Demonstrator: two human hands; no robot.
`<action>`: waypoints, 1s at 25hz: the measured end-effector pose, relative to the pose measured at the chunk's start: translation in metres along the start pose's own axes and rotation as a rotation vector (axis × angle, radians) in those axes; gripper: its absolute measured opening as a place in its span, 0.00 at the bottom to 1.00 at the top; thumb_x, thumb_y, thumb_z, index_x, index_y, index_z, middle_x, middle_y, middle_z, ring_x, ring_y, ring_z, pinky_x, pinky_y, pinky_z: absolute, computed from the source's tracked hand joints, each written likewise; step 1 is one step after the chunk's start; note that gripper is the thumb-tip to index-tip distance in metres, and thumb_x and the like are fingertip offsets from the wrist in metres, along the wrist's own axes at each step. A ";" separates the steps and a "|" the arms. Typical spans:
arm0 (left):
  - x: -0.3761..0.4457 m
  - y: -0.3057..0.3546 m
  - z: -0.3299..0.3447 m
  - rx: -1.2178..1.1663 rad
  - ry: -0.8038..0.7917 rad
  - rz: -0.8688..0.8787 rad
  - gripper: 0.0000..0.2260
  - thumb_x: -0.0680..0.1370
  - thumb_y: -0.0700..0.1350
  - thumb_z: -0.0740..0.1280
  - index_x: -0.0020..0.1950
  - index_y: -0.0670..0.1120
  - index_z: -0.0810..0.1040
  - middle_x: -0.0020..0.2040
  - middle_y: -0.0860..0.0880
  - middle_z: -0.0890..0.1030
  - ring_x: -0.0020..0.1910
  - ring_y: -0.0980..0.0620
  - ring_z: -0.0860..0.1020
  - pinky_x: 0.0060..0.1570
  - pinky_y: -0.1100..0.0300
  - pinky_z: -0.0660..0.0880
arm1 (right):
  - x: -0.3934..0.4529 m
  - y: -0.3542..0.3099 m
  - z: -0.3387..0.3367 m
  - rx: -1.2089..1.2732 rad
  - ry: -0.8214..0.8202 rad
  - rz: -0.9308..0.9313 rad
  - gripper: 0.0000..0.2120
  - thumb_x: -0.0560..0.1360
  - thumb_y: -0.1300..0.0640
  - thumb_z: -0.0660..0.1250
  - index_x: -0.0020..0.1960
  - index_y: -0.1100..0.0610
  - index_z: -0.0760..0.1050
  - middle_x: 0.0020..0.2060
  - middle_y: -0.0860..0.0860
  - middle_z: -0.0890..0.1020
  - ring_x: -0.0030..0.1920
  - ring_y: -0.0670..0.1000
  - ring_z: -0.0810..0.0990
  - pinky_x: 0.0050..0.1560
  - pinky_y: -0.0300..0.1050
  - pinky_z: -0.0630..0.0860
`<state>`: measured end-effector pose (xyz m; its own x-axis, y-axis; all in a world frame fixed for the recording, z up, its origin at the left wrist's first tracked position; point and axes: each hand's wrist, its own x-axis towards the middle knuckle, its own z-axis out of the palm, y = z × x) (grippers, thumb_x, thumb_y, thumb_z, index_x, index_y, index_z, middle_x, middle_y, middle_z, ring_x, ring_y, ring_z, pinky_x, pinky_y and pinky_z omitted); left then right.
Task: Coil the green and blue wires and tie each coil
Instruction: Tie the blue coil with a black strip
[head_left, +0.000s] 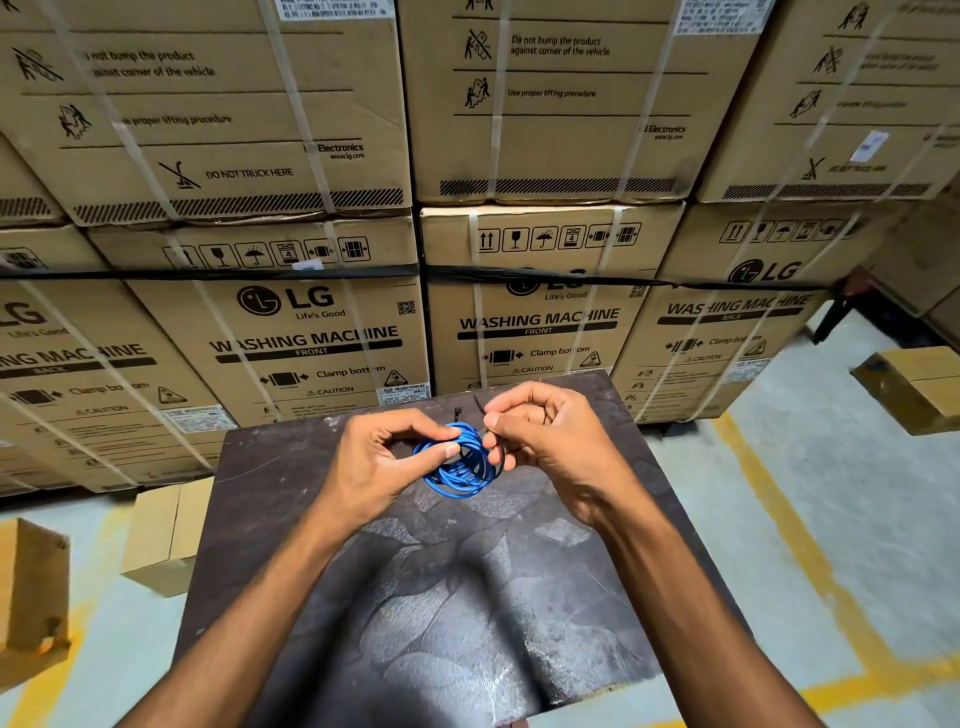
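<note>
Both hands gripped: my left hand (387, 457) pinched the blue coil (460, 462), right hand (540, 431) held a black tie (480, 408), which I judged needed threading next.

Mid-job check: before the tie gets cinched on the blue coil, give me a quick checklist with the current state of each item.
1. Blue wire coil wound into a compact loop: ok.
2. Left hand pinching the coil so it stays together: ok.
3. Black cable tie wrapped around the coil's right side: ok, it curves around the strands.
4. Right hand gripping the tie: ok.
5. Tie tail threaded through its head: cannot tell, fingers hide it.
6. Green wire coiled and tied: cannot tell, it is not in view on the dark table.
</note>
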<state>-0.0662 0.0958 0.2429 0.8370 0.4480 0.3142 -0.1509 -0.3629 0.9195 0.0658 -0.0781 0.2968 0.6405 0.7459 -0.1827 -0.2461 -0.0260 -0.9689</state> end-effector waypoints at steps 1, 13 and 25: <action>0.000 0.000 0.000 0.002 -0.001 -0.003 0.07 0.70 0.44 0.79 0.46 0.49 0.87 0.43 0.49 0.88 0.42 0.50 0.85 0.47 0.49 0.82 | 0.000 0.000 -0.001 -0.006 -0.007 0.000 0.04 0.77 0.70 0.71 0.51 0.68 0.80 0.35 0.61 0.84 0.29 0.52 0.80 0.30 0.40 0.77; 0.001 -0.002 -0.005 0.098 -0.006 0.081 0.07 0.71 0.42 0.80 0.47 0.46 0.87 0.43 0.53 0.88 0.42 0.51 0.86 0.45 0.58 0.81 | 0.001 0.003 0.003 -0.061 -0.046 0.025 0.04 0.76 0.72 0.69 0.47 0.67 0.82 0.32 0.59 0.83 0.27 0.50 0.77 0.27 0.38 0.74; 0.002 0.003 -0.008 0.174 -0.070 0.182 0.07 0.72 0.47 0.77 0.49 0.50 0.88 0.43 0.56 0.87 0.40 0.52 0.85 0.40 0.49 0.81 | 0.000 0.003 0.000 -0.075 -0.041 0.049 0.04 0.76 0.73 0.68 0.47 0.69 0.81 0.31 0.59 0.82 0.26 0.51 0.77 0.26 0.38 0.73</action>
<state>-0.0692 0.1022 0.2477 0.8397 0.3065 0.4483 -0.2151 -0.5703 0.7928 0.0648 -0.0781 0.2942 0.5985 0.7689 -0.2251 -0.2204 -0.1121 -0.9689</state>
